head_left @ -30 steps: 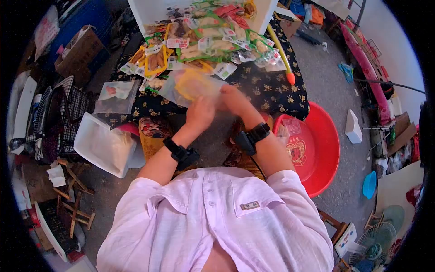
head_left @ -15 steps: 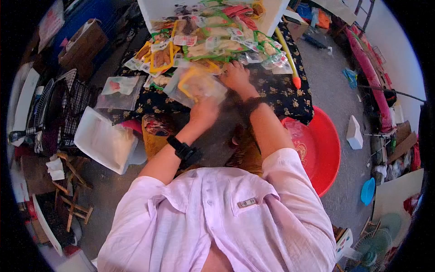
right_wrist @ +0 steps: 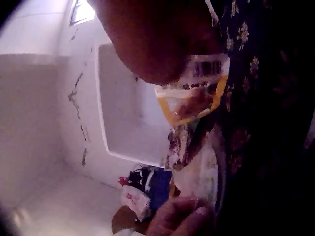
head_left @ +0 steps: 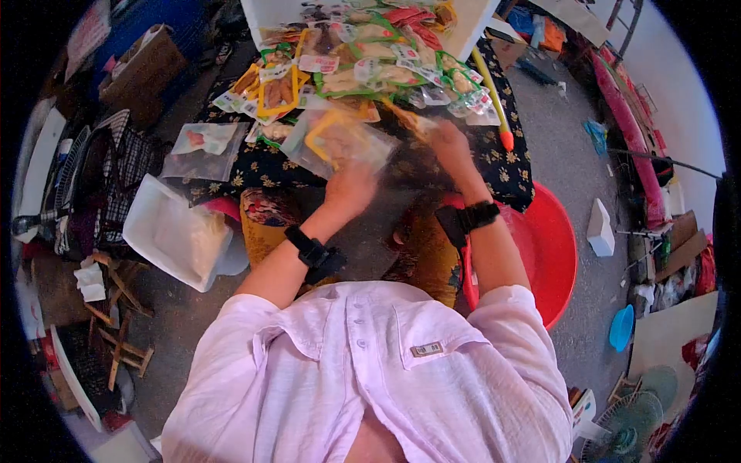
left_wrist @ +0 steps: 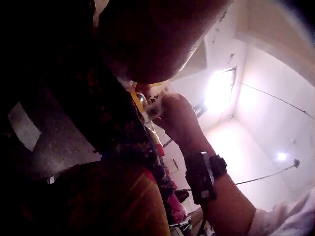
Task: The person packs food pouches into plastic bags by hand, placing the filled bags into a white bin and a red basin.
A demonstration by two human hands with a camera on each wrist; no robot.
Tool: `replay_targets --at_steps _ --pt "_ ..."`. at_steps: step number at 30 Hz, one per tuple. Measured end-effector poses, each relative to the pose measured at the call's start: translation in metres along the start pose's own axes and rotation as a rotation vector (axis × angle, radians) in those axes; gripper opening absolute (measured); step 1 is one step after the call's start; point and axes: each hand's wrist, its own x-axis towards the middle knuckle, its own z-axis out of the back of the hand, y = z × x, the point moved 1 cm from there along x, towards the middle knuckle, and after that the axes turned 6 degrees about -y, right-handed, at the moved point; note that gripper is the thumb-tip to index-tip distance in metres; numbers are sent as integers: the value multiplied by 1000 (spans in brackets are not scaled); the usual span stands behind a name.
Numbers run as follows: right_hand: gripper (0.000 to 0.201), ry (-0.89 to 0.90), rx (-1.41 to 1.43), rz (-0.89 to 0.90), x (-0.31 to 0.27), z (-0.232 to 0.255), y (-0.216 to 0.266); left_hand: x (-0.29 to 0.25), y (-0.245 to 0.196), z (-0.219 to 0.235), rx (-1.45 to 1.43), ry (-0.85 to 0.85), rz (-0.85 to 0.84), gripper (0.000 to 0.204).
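In the head view, the left hand point(head_left: 351, 189) grips the near edge of a clear bag point(head_left: 373, 147), its fingers curled; a yellow-edged shape shows at the bag. The right hand point(head_left: 451, 147), also curled, holds a yellow-edged packet point(head_left: 411, 120) above the flowered cloth point(head_left: 262, 168), near a pile of packets point(head_left: 370, 68) by the white box point(head_left: 480, 27).

In the left wrist view, the right hand has the packet at its fingers; the near hand is too dark to read.

In the right wrist view, the packet hangs beneath the right hand, its barcode point(right_wrist: 207, 68) showing, and the left hand's fingertips pinch the bag.
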Motion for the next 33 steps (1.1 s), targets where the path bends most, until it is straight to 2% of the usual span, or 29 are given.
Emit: replay_targets --at_steps 2,3,6,9,12,13,15,16,17,18,19,20,22,23,24,26,27,29,30,31,33 --pt "13 23 162 -256 -11 17 -1 2 -4 5 9 44 3 21" --pt "13 46 302 -364 -20 27 9 1 -10 11 30 85 46 29" --pt "13 3 1000 -559 -37 31 15 -3 -34 25 97 -14 -116 41" --pt "14 53 1159 -596 -51 32 31 -8 -46 19 -5 -161 -428 51" --pt "15 152 1168 -571 -60 31 49 -7 -53 11 -168 -163 -371 52" --pt "16 201 1165 -568 -62 33 56 -8 -58 16 -164 -83 -293 42" --pt "18 300 1154 -534 -68 47 70 -4 -46 13 -295 15 -221 33" --pt "19 148 1077 -500 -71 48 67 -3 -39 9 -359 61 -182 29" --pt "19 0 997 -464 -75 46 60 -4 -37 3 -462 -77 -95 19" --pt "20 -146 914 -426 -79 45 53 -3 -30 -2 -714 -30 62 19" --pt "23 -234 785 -538 -86 44 43 -1 -25 -6 -964 19 222 18" --pt "25 -190 919 -614 -94 38 28 0 -21 -9 -1211 70 386 18" --pt "27 -94 1184 -764 -103 32 25 0 -34 0 -1454 110 423 20" --pt "31 50 1353 -878 -111 29 28 0 -38 -1 -1526 122 426 20" --pt "31 58 1382 -820 -112 28 40 -1 -41 -1 -1597 134 428 21" --pt "32 73 1439 -702 -114 24 53 -7 -53 6 -1574 263 481 21" --pt "30 37 1401 -701 -112 22 50 -9 -56 8 -1560 328 507 21" --pt "29 -83 1356 -677 -110 23 40 -7 -31 -10 -950 167 267 23" --pt "28 -141 1331 -666 -110 27 37 -6 -29 -5 -646 88 152 25" --pt "26 -188 1271 -680 -107 34 41 -7 -26 2 -408 -90 -36 26" --pt "26 -166 1208 -683 -111 39 32 -12 -24 20 85 -430 -403 29"
